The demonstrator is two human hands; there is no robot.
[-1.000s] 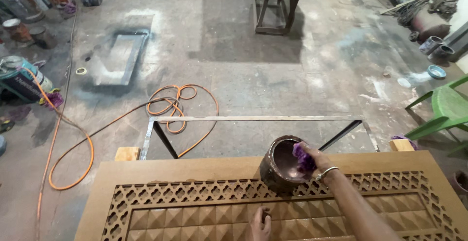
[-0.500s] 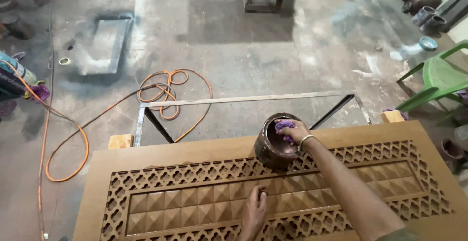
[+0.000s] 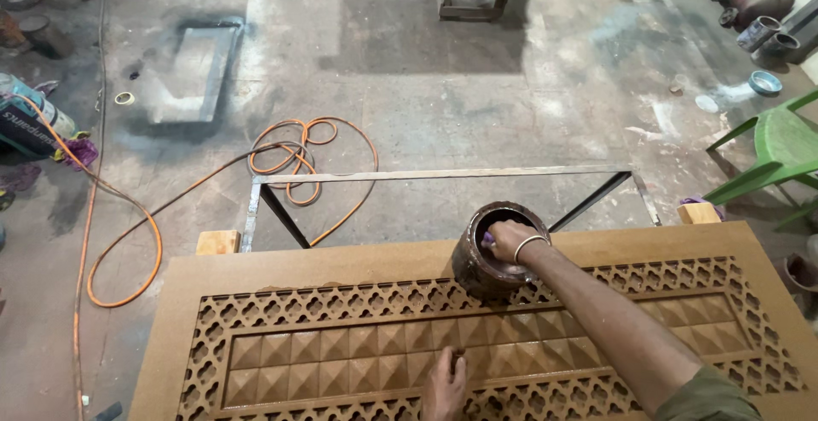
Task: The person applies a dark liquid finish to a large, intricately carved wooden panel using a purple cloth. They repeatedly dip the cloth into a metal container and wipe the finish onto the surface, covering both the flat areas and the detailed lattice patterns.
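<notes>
1. A person's right hand [image 3: 509, 239] is dipping into a dark, stain-crusted pot [image 3: 494, 252] standing on the top rail of a carved wooden door panel [image 3: 358, 261], fingers curled closed around a small purple rag [image 3: 488, 239] inside the mouth.
2. The left hand [image 3: 446, 384] is resting on the panel's pyramid-relief centre, fingers pointing forward and lying loosely on the wood, gripping nothing.
3. The pot is looking heavy and wet-sided, likely slippery; a two-handed hold around its belly seems safest, not the rim.
4. The rag is appearing soft and soaked, easy to pinch.
5. The panel is lying flat on a metal frame [image 3: 443, 175] above the concrete floor, an orange hose [image 3: 128, 208] coiling beyond.
</notes>
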